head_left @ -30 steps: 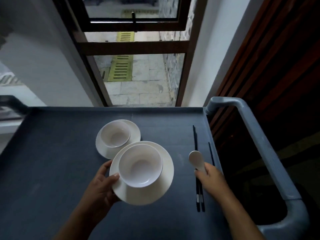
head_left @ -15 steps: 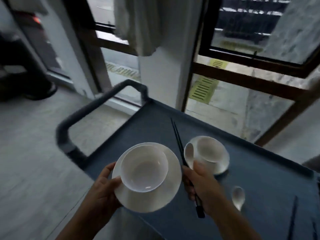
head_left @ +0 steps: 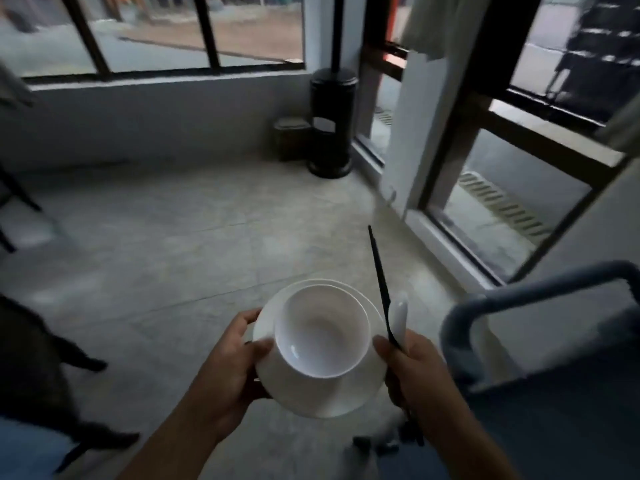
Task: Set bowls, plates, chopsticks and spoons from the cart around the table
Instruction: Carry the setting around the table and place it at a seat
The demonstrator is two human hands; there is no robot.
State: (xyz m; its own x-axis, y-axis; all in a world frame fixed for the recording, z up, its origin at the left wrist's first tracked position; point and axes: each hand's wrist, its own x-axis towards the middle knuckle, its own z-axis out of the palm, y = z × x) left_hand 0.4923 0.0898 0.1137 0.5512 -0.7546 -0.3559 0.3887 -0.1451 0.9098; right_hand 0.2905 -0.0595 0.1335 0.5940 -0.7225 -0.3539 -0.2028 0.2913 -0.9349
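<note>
My left hand (head_left: 230,362) grips the left rim of a white plate (head_left: 322,393), thumb on top, held in the air above the floor. A white bowl (head_left: 323,332) sits upright in the plate. My right hand (head_left: 414,379) holds black chopsticks (head_left: 379,278) and a white spoon (head_left: 400,315) together; the chopsticks point up and away, the spoon's bowl shows just above my fingers. The two hands are close on either side of the plate.
The grey cart (head_left: 561,410) with its rounded handle (head_left: 519,299) stands at lower right. A black cylindrical heater (head_left: 330,123) stands by the window corner. Dark chair legs (head_left: 52,358) are at the left. Bare concrete floor (head_left: 173,254) lies ahead.
I have turned left, away from the cart. The cart top with the other bowl, plate and spoon has left the view. Both hands carry the same items, now over the floor.
</note>
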